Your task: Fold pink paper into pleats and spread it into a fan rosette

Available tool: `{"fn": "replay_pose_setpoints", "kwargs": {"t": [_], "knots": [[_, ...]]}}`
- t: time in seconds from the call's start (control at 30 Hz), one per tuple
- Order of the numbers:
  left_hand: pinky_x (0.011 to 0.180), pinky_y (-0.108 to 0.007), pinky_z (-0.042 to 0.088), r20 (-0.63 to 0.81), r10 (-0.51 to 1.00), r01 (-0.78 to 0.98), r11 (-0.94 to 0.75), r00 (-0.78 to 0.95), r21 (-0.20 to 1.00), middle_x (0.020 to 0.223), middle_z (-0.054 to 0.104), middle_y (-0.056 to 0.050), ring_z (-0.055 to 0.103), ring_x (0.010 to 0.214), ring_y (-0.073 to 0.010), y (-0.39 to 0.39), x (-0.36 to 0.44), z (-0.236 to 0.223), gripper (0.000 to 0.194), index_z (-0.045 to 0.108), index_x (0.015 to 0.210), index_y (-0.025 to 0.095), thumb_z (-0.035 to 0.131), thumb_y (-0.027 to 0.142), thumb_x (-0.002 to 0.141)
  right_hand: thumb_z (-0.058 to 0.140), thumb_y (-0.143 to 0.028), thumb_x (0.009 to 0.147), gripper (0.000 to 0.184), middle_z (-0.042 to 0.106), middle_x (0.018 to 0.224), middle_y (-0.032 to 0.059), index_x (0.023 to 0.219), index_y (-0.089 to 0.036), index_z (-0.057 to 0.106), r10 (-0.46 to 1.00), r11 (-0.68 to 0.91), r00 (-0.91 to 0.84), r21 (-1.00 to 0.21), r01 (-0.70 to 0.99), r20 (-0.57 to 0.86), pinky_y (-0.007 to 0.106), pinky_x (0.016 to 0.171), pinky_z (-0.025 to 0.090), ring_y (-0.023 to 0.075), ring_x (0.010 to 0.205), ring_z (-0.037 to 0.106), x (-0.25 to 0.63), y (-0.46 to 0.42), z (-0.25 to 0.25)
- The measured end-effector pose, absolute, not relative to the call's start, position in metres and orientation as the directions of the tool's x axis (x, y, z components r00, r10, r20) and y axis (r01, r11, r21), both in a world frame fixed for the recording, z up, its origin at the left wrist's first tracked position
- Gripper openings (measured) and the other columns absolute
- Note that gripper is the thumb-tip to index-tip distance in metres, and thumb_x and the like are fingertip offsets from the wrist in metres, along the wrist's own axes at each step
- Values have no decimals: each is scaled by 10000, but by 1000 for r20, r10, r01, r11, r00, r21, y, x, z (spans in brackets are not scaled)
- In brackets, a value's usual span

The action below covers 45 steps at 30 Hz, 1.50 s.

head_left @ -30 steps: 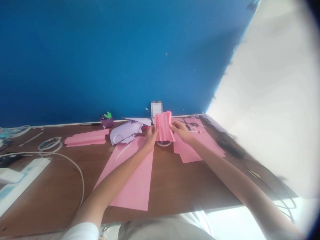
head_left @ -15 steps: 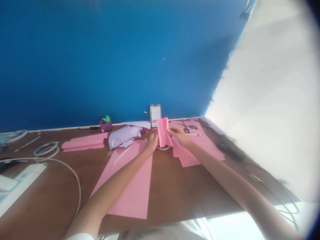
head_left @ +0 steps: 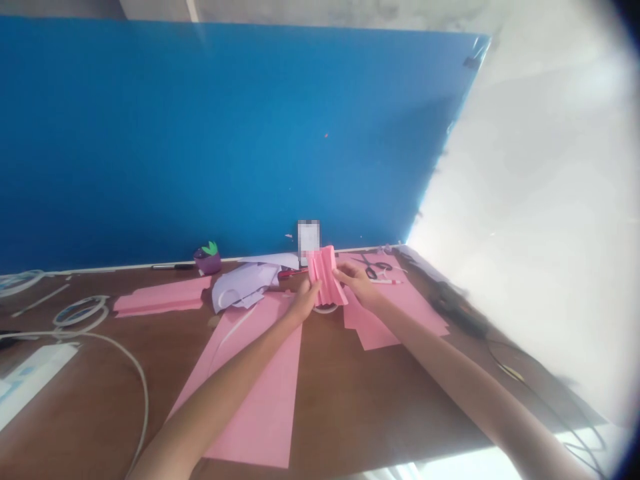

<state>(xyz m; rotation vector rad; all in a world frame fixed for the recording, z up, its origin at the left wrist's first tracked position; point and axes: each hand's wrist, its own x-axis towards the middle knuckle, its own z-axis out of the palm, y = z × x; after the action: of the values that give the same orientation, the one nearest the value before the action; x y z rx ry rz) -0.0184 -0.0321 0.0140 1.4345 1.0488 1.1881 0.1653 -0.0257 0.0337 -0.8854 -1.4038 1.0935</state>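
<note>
A pleated piece of pink paper (head_left: 327,279) stands upright between my hands, above the far part of the table. Its left edge is pinched in my left hand (head_left: 303,301), thumb on the near face. My right hand (head_left: 357,283) grips the opposite edge with thumb and fingers. Just under the folded paper, part of a white ring (head_left: 326,309) shows; the rest is hidden. A large pink sheet (head_left: 260,393) lies flat below my left forearm. More pink sheets (head_left: 380,327) lie by my right hand, with dark-handled scissors (head_left: 371,272) and a white and red pen (head_left: 387,282) on them.
Crumpled lilac paper (head_left: 245,283), a folded pink strip (head_left: 163,297) and a purple pot with green leaves (head_left: 207,259) sit at the back left. White cable (head_left: 143,380) loops across the left side. A blue panel (head_left: 250,133) rises behind the wooden table (head_left: 345,400).
The pleated paper has opened out wider, showing more folds. My left thumb has come round onto its near face. The view has tilted up a little.
</note>
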Motion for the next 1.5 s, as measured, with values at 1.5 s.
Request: {"fn": "replay_pose_setpoints", "kwargs": {"t": [1.5], "knots": [[682, -283, 392, 112, 876, 285, -271, 470, 919, 711, 588, -23, 528, 716, -186, -35, -17, 12, 452, 585, 758, 164, 451, 577, 882, 676, -414, 831, 238, 676, 928, 33, 961, -219, 710, 893, 367, -296, -929, 43, 339, 329, 810, 472, 176, 864, 609, 152, -28, 30]]}}
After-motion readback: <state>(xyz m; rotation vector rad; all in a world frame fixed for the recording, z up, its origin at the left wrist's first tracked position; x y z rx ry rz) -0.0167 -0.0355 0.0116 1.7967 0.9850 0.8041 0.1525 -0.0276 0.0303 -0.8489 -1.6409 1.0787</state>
